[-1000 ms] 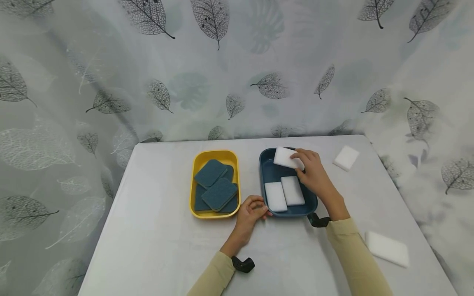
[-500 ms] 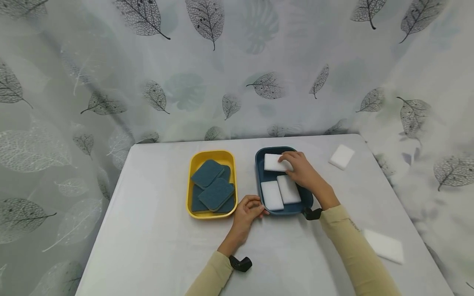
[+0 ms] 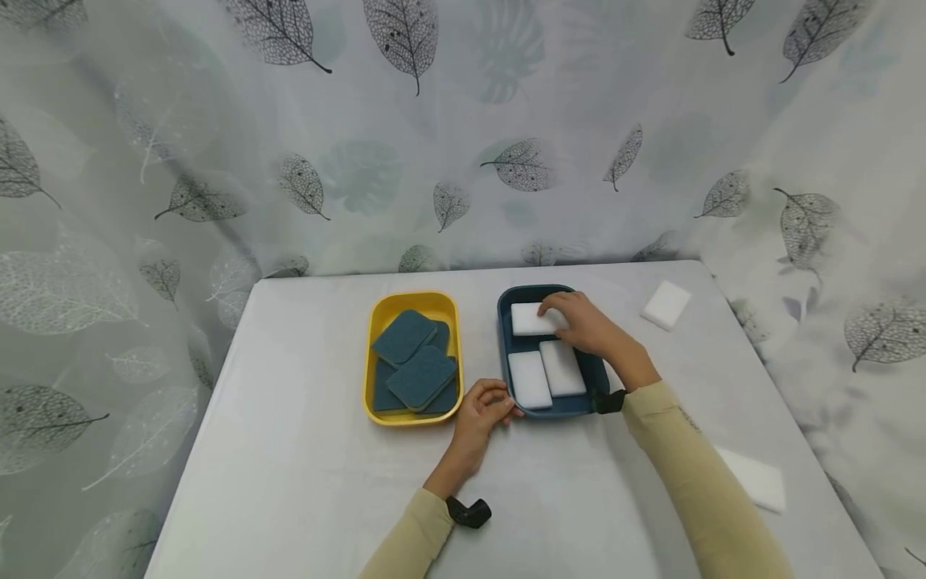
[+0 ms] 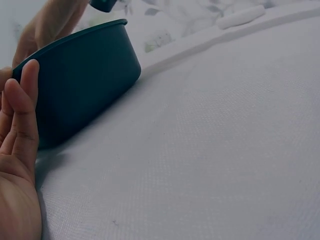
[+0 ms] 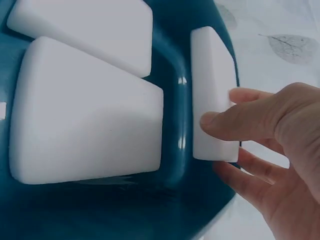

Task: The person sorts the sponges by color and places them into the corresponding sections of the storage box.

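Observation:
In the head view, my right hand (image 3: 582,322) pinches a white sponge (image 3: 528,319) at the far end of the dark blue tray (image 3: 563,412). The right wrist view shows this held sponge (image 5: 212,95) tilted up on its edge against the tray wall, thumb on its near face and fingers behind. Two more white sponges, a left one (image 3: 530,380) and a right one (image 3: 563,368), lie side by side in the tray's near half. My left hand (image 3: 477,418) holds the tray's near left corner, its fingers against the outer wall (image 4: 75,85).
Left of the blue tray stands a yellow tray (image 3: 367,386) with several dark blue-green scouring pads (image 3: 423,378). One loose white sponge (image 3: 666,305) lies at the table's far right, another (image 3: 755,480) beside the right sleeve. A leaf-patterned curtain (image 3: 463,137) hangs behind the white table (image 3: 304,418).
My right hand has brought the pinched sponge left and lower into the blue tray's far end. The left hand stays at the tray's corner. The head view has shifted slightly.

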### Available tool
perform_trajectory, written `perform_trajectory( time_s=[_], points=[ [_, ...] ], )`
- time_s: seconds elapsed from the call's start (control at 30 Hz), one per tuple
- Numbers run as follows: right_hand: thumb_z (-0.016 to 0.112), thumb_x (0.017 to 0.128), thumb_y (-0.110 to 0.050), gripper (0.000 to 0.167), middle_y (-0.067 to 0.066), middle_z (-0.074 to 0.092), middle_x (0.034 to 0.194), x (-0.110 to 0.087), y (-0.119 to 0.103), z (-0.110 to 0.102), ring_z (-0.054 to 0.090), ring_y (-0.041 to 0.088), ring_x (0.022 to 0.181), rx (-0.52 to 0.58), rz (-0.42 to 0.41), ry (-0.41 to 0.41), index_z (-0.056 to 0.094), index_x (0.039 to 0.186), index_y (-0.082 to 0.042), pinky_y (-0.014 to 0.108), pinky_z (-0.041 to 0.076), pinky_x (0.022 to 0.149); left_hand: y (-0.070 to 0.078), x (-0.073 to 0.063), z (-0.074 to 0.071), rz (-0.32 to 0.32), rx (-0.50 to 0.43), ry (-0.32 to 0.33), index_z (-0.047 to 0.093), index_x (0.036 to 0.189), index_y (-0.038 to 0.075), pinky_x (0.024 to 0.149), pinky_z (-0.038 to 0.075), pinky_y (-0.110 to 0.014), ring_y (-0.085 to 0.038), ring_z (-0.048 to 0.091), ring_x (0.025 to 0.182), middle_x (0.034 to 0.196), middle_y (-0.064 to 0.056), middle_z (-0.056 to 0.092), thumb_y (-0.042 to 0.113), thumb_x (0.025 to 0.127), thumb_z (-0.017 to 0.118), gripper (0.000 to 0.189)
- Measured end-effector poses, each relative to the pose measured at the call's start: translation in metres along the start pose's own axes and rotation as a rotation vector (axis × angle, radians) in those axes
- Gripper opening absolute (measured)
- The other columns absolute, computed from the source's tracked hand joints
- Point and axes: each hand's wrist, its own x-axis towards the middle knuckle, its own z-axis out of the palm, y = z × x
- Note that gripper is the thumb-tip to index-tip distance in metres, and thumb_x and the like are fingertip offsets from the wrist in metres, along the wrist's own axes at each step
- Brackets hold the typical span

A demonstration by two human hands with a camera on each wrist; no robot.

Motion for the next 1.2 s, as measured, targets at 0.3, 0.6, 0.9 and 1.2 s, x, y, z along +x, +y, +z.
perform_trajectory(
  time_s=[0.3, 0.6, 0.9, 1.2],
  points=[
    [0.066, 0.09, 0.013, 0.034, 0.023, 0.064, 0.138, 0.013, 0.006, 0.007, 0.051, 0.048, 0.136, 0.003, -0.034, -0.06, 0.069, 0.12, -0.003, 0.066, 0.035, 0.118, 0.0, 0.001, 0.003, -0.022, -0.002, -0.003, 0.043, 0.134, -0.015, 0.071, 0.054, -0.021, -0.009, 0.074, 0.083, 0.1, 0.004, 0.066, -0.002, 0.101, 0.061, 0.04],
    [0.058, 0.089, 0.017, 0.041, 0.023, 0.063, 0.141, 0.009, 0.007, 0.011, 0.05, 0.049, 0.137, 0.012, 0.027, -0.125, 0.07, 0.123, -0.003, 0.062, 0.044, 0.11, 0.002, 0.0, 0.004, -0.026, -0.009, -0.001, 0.043, 0.133, -0.015, 0.07, 0.054, -0.021, -0.009, 0.074, 0.083, 0.1, 0.004, 0.066, -0.002, 0.101, 0.062, 0.04],
    [0.053, 0.09, 0.019, 0.04, 0.023, 0.068, 0.133, 0.004, 0.005, 0.012, 0.06, 0.044, 0.13, 0.057, -0.038, -0.128, 0.07, 0.122, 0.001, 0.057, 0.051, 0.102, 0.004, 0.0, 0.002, -0.026, -0.004, 0.0, 0.043, 0.135, -0.015, 0.071, 0.054, -0.021, -0.009, 0.074, 0.084, 0.102, 0.003, 0.066, 0.001, 0.101, 0.064, 0.043],
    [0.059, 0.09, 0.019, 0.034, 0.024, 0.066, 0.131, 0.011, 0.011, 0.022, 0.058, 0.048, 0.128, 0.011, -0.07, -0.021, 0.071, 0.115, 0.0, 0.062, 0.049, 0.106, 0.003, 0.0, 0.001, -0.03, 0.0, 0.007, 0.043, 0.134, -0.015, 0.07, 0.054, -0.021, -0.009, 0.075, 0.083, 0.103, 0.001, 0.067, 0.002, 0.1, 0.065, 0.044]
  ],
)
